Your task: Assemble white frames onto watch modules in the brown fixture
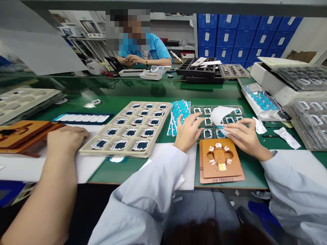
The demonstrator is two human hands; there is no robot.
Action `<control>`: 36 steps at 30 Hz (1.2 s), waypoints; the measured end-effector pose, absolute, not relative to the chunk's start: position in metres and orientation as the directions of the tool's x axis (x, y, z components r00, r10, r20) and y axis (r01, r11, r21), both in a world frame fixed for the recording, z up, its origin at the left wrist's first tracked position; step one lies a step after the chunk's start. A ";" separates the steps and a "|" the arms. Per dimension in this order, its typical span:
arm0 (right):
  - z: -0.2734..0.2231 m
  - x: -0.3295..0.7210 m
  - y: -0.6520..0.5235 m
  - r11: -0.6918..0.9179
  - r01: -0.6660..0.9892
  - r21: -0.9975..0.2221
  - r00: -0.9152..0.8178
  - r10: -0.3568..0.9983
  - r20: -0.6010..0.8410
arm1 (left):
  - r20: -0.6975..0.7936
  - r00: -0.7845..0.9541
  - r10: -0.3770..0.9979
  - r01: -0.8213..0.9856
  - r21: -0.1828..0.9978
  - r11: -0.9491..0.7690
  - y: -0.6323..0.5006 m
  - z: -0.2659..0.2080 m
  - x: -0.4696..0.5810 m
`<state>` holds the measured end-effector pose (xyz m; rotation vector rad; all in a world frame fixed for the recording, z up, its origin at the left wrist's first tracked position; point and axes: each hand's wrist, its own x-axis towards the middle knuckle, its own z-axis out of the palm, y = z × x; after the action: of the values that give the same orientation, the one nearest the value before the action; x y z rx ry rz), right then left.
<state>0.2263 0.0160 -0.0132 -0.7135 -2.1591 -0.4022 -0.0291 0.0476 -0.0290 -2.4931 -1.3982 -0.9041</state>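
Note:
My left hand (187,131) reaches over the near left corner of a clear plastic tray (241,108), its fingers spread and nothing visible in them. Across from it, my right hand (242,136) pinches a thin white curled film (221,115) that rises above the tray; a light-blue strip shows at the fingertips. White-framed dark parts (207,133) sit in the tray's pockets. Just in front of both hands lies an orange-brown fixture (221,160) with a shaped recess and white blocks. Sheets of blue stickers (180,112) lie beside my left hand.
A beige tray (150,151) of framed parts stands left. Farther left, a co-worker's hand (66,137) rests near another orange fixture (22,134). Stacked clear trays (309,126) and a box of blue stickers (263,102) are at right. Another person (158,47) sits opposite.

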 end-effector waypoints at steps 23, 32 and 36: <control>-0.014 0.237 0.017 0.734 0.301 -0.609 -0.266 0.678 0.685 | 0.492 0.628 0.603 0.734 -0.118 -0.669 0.052 -0.036 -0.027; -0.013 0.251 0.023 0.776 0.478 -0.412 -0.423 0.614 0.666 | 0.356 0.591 0.724 0.773 0.006 -0.634 0.053 -0.035 -0.025; -0.010 0.271 0.025 0.798 0.553 -0.241 -0.701 0.602 0.382 | 0.317 0.567 0.760 0.794 0.036 -0.607 0.051 -0.035 -0.026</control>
<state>0.2708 0.0246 -0.0104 -0.8647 -2.5390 0.1482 -0.0263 0.0507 -0.0350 -2.6818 -1.3349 -0.4613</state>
